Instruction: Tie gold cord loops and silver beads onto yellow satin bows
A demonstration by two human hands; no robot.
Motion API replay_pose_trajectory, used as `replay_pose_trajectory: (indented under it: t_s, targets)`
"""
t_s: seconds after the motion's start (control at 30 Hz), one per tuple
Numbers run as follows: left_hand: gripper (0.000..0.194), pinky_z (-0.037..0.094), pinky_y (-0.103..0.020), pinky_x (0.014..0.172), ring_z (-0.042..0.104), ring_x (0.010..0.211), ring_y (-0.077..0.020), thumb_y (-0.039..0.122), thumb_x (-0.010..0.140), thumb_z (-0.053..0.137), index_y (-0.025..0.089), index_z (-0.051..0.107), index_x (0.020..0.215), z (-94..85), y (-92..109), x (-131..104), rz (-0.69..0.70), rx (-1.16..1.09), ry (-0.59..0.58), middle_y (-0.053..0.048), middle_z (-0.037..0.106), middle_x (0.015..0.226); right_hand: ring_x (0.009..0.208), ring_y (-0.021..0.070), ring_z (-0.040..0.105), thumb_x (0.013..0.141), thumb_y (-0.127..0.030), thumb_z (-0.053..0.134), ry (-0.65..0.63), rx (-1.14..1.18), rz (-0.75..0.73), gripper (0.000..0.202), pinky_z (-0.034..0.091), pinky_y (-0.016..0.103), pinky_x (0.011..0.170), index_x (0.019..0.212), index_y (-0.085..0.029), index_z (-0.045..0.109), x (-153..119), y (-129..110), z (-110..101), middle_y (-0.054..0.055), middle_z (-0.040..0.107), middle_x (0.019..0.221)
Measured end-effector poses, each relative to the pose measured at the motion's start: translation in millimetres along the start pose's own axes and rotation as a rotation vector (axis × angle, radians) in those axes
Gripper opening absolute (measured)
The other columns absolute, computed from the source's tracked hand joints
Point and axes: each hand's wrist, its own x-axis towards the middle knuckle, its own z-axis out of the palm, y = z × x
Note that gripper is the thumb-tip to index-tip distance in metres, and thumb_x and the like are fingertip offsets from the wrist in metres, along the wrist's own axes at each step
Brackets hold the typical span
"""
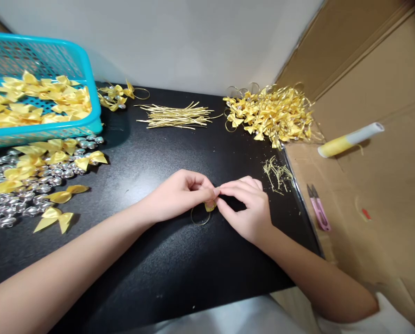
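Observation:
My left hand (184, 195) is closed in a pinch over a small yellow bow (210, 205), which shows only in part beneath the fingertips. A thin gold loop (201, 223) hangs from it, just above the black table (179, 273). My right hand (245, 204) meets the left one at the fingertips, thumb and index finger pinched at the bow's right side. What lies between those right fingertips is too small to make out.
A turquoise basket (96, 104) of yellow bows stands at the back left, with silver beads (29, 197) before it. Gold ties (177, 116) lie behind my hands. Right: finished-looking looped bows (273, 113), clippings (277, 175), pink snips (319, 208) and a tube (349, 140).

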Motion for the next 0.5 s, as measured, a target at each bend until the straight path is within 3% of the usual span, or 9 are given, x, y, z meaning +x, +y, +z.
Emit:
replay_pose_trajectory:
  t_s: [0.13, 0.33, 0.5]
  targets:
    - [0.018, 0.044, -0.02, 0.058, 0.06, 0.061, -0.0109, 0.031, 0.076, 0.071, 0.014, 0.068, 0.073, 0.8, -0.9, 0.2, -0.004, 0.035, 0.007, -0.001, 0.071, 0.068, 0.074, 0.0152, 0.064, 0.081, -0.018, 0.069, -0.001, -0.002, -0.01, 0.007, 0.04, 0.036, 0.076, 0.075, -0.021, 0.07, -0.5, 1.0, 1.1, -0.002, 0.076, 0.08]
    - [0.013, 0.047, -0.021, 0.062, 0.064, 0.064, -0.0129, 0.025, 0.077, 0.064, 0.014, 0.067, 0.071, 3.6, 0.3, 0.2, -0.005, 0.046, 0.053, -0.002, 0.072, 0.067, 0.07, 0.0136, 0.062, 0.081, -0.017, 0.069, 0.021, -0.007, -0.013, 0.015, 0.039, 0.036, 0.076, 0.067, -0.02, 0.067, -0.2, 0.9, 1.7, -0.003, 0.074, 0.073]
    - [0.012, 0.044, -0.02, 0.058, 0.06, 0.059, -0.0112, 0.024, 0.074, 0.064, 0.015, 0.064, 0.066, 1.0, 0.3, -0.2, -0.031, 0.081, 0.12, 0.001, 0.068, 0.063, 0.081, 0.0177, 0.06, 0.077, -0.016, 0.069, -0.025, 0.044, 0.011, 0.012, 0.041, 0.037, 0.08, 0.067, -0.02, 0.064, 2.1, -3.0, -5.3, 0.001, 0.073, 0.084]
